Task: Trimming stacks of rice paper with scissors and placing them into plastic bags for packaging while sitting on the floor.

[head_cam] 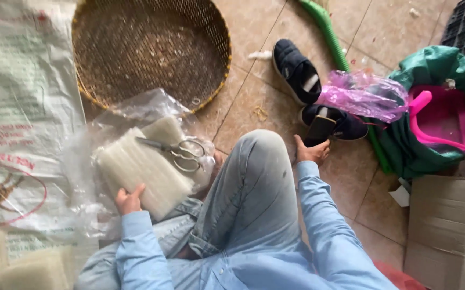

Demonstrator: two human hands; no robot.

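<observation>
**K:** Tiled floor, beige, crumbs and scraps lying all over it. Person is sitting low, knee up in jeans, pale blue sleeves. Going left to right?

**M:** Yes. Far left, a white woven sack (23, 107) is lying flat, carrying faded green and red print plus a red oval outline with a brownish figure inside. Not reading it out. Below it, pale blocks (23, 266) are sitting in the corner.

**K:** Left hand?

**M:** Left hand (129, 200) is curling around the lower edge of a white noodle block (141, 172), thumb on top, gripping it. Block is resting on the lap inside a clear plastic bag (109, 123). Scissors (181, 150) are lying loose on top of the block, touching it.

**K:** Risk?

**M:** Scissors are riding unsecured. If the block tilts, I judge they're sliding off toward the leg or the floor. Thin bag could also be snagging on the blades.

**K:** Behind?

**M:** Round woven basket (152, 48), yellow-trimmed rim.

**K:** Right hand?

**M:** Right hand (312, 151) is closing its fingers on a dark flat object (319, 129), possibly a phone, just beside dark slippers (318, 91). Loose one-handed hold over tile; a drop looks possible.

**K:** Far right?

**M:** Crumpled pink plastic bag (361, 94), green hose (329, 32), pink tub (444, 118) wrapped in green cloth, open brown cardboard box (439, 225), unmarked as far as I can tell.
</observation>
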